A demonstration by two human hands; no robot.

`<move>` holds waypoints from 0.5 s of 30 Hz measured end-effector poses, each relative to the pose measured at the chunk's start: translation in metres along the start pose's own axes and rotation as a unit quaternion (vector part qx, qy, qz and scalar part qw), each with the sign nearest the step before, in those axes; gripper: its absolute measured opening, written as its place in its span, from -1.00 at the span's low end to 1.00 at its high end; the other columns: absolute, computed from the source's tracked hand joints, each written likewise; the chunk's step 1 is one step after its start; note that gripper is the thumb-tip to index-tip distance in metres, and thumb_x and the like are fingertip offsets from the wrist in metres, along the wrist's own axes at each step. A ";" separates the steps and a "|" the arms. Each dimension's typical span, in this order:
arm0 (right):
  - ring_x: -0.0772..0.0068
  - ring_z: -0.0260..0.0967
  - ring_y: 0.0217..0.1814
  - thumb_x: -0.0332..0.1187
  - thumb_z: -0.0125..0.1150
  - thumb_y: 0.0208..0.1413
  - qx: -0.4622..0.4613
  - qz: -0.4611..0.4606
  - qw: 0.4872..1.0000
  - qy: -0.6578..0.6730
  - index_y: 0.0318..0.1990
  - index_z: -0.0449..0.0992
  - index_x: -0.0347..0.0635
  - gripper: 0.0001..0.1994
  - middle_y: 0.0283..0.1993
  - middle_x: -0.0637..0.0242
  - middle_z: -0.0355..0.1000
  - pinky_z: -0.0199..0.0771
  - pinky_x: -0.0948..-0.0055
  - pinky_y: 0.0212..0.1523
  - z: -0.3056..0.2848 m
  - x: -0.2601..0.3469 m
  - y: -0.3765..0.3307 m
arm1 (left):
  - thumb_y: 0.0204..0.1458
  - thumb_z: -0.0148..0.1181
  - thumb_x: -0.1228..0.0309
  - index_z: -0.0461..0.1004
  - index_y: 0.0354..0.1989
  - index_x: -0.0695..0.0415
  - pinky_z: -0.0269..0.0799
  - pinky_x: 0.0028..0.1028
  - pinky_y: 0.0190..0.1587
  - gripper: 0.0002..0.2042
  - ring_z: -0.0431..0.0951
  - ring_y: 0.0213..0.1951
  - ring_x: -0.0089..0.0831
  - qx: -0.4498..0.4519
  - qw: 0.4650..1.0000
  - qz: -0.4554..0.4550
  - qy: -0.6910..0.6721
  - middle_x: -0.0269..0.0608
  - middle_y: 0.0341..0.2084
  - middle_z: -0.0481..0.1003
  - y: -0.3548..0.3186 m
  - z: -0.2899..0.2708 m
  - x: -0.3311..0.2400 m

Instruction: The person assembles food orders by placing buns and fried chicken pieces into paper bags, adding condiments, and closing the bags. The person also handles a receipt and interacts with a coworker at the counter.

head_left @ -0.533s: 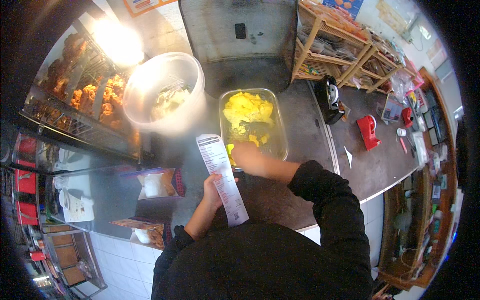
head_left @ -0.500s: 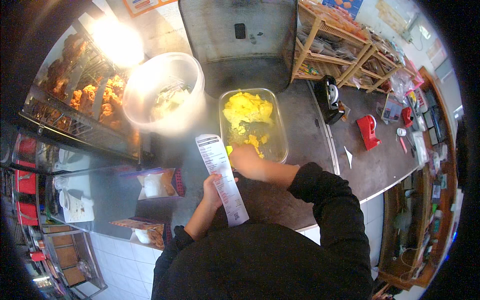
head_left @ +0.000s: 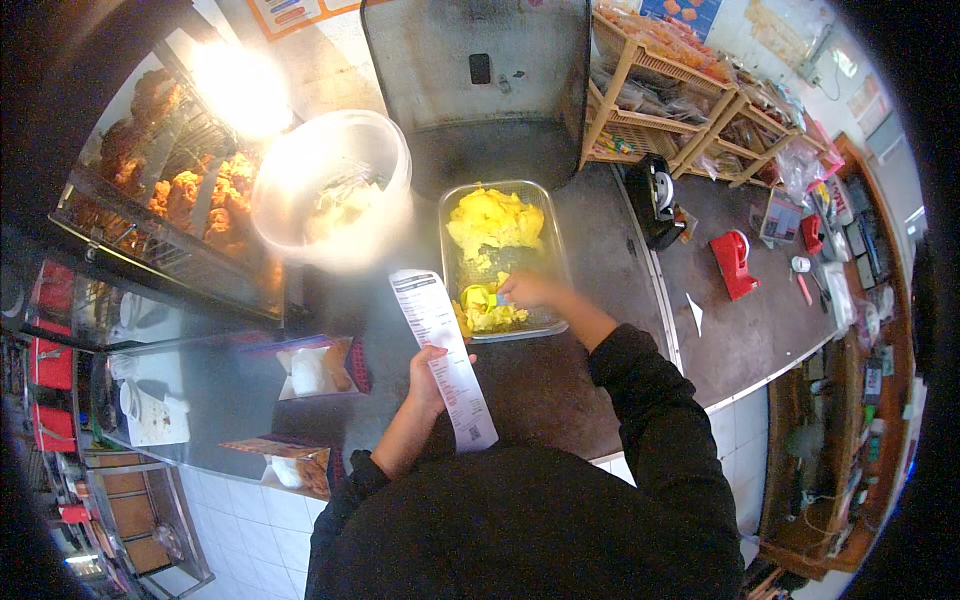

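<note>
My left hand (head_left: 428,380) is closed around a long printed paper receipt (head_left: 437,345), which hangs slanted in front of me. My right hand (head_left: 527,290) reaches over the near right part of a clear rectangular tray (head_left: 557,250). Its fingers are pinched at a small yellow and bluish piece, too blurred to name. In the tray lie bright yellow pieces (head_left: 495,217), heaped at the far end, with a smaller yellow pile (head_left: 490,310) by my fingertips. The receipt stands just left of the tray's near corner.
Left of the tray stands a white bucket (head_left: 392,215) with pale contents. Beyond it, a lit glass cabinet (head_left: 180,270) holds fried food. Two open food boxes (head_left: 318,368) (head_left: 290,470) sit at left. A red tape dispenser (head_left: 735,268) and wooden shelves (head_left: 665,110) are at right.
My right hand has moved right, away from the receipt, and over the near part of the tray. More yellow pieces now show at the near end. My left hand stays with the receipt.
</note>
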State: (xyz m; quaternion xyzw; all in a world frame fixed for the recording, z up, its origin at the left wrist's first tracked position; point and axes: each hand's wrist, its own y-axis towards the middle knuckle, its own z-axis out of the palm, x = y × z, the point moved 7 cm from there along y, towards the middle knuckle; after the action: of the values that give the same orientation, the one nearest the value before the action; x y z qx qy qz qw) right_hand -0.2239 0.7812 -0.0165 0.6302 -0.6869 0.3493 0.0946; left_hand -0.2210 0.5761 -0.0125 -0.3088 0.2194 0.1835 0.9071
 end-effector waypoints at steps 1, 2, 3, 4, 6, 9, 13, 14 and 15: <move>0.02 0.42 -0.42 -0.32 -0.01 -0.04 -0.005 0.016 0.998 0.065 -0.39 0.54 -0.21 -0.79 -0.37 0.05 0.46 0.41 0.17 -0.35 -0.001 -0.015 0.000 | -0.33 -0.01 0.29 0.24 -0.01 0.27 0.47 -0.26 -0.30 -0.42 0.51 -0.35 -0.12 0.010 1.000 0.005 -0.002 0.03 -0.24 0.43 0.002 0.000 0.000; 0.02 0.42 -0.41 -0.31 -0.01 -0.03 -0.037 0.032 0.994 0.101 -0.39 0.54 -0.19 -0.79 -0.36 0.05 0.46 0.41 0.18 -0.34 -0.004 -0.029 0.001 | -0.33 -0.02 0.29 0.24 -0.01 0.27 0.47 -0.26 -0.30 -0.42 0.51 -0.35 -0.12 0.020 1.000 0.011 -0.005 0.04 -0.24 0.43 0.004 -0.001 0.000; 0.03 0.42 -0.41 -0.29 -0.01 -0.02 -0.068 0.048 0.987 0.138 -0.38 0.54 -0.17 -0.79 -0.35 0.05 0.46 0.41 0.18 -0.33 -0.007 -0.038 0.000 | -0.33 -0.02 0.29 0.23 -0.01 0.27 0.47 -0.27 -0.29 -0.41 0.51 -0.34 -0.12 0.016 1.000 0.011 0.001 0.05 -0.24 0.43 0.004 0.000 0.000; 0.04 0.42 -0.40 -0.28 0.00 -0.02 -0.099 0.064 0.978 0.174 -0.37 0.54 -0.16 -0.79 -0.34 0.05 0.46 0.41 0.19 -0.32 -0.011 -0.047 -0.001 | -0.33 -0.02 0.29 0.23 0.00 0.27 0.47 -0.27 -0.29 -0.41 0.51 -0.34 -0.11 0.012 1.000 0.012 0.008 0.06 -0.23 0.43 0.003 0.002 -0.001; 0.06 0.42 -0.38 -0.31 0.00 -0.04 -0.176 0.033 0.979 0.102 -0.35 0.54 -0.15 -0.80 -0.35 0.05 0.46 0.41 0.19 -0.32 -0.027 -0.046 -0.004 | -0.33 -0.02 0.30 0.25 -0.02 0.26 0.46 -0.28 -0.28 -0.43 0.50 -0.34 -0.14 0.008 1.000 0.018 0.016 0.02 -0.24 0.42 0.001 0.006 -0.002; 0.07 0.42 -0.35 -0.38 0.00 -0.07 -0.199 0.003 0.980 0.016 -0.36 0.53 -0.20 -0.81 -0.36 0.03 0.46 0.40 0.18 -0.31 -0.041 -0.013 -0.018 | -0.32 -0.02 0.30 0.28 -0.06 0.24 0.44 -0.30 -0.28 -0.47 0.49 -0.35 -0.20 0.002 1.000 0.025 0.018 -0.07 -0.28 0.42 -0.004 0.008 -0.005; 0.00 0.33 -0.13 -0.46 0.01 -0.08 -0.110 0.101 0.987 -0.058 -0.26 0.48 -0.30 -0.79 -0.22 -0.02 0.36 0.32 0.19 -0.13 -0.021 0.046 -0.047 | -0.33 -0.02 0.30 0.22 0.00 0.26 0.46 -0.28 -0.28 -0.41 0.50 -0.35 -0.14 -0.011 1.000 0.016 0.004 0.03 -0.21 0.42 -0.004 0.003 -0.001; -0.02 0.34 -0.17 -0.49 -0.02 -0.08 -0.149 0.117 0.981 -0.036 -0.29 0.46 -0.36 -0.80 -0.23 -0.05 0.35 0.33 0.17 -0.16 -0.017 0.062 -0.057 | -0.34 -0.02 0.29 0.19 0.03 0.27 0.47 -0.27 -0.28 -0.38 0.50 -0.34 -0.11 -0.015 1.000 0.018 -0.002 0.07 -0.18 0.41 -0.002 0.000 0.001; -0.03 0.36 -0.20 -0.52 -0.05 -0.09 -0.187 0.133 0.973 -0.013 -0.31 0.44 -0.42 -0.80 -0.23 -0.08 0.33 0.35 0.14 -0.18 -0.012 0.073 -0.064 | -0.34 -0.02 0.29 0.20 0.02 0.27 0.47 -0.26 -0.28 -0.38 0.50 -0.35 -0.11 -0.016 1.000 0.017 0.002 0.06 -0.19 0.42 -0.002 -0.002 0.002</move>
State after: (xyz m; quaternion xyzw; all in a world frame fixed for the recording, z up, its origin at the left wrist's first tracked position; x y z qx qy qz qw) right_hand -0.1816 0.7322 0.0575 0.5089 -0.8190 0.2155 0.1545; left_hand -0.2189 0.5737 -0.0142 -0.3200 0.2232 0.2019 0.8984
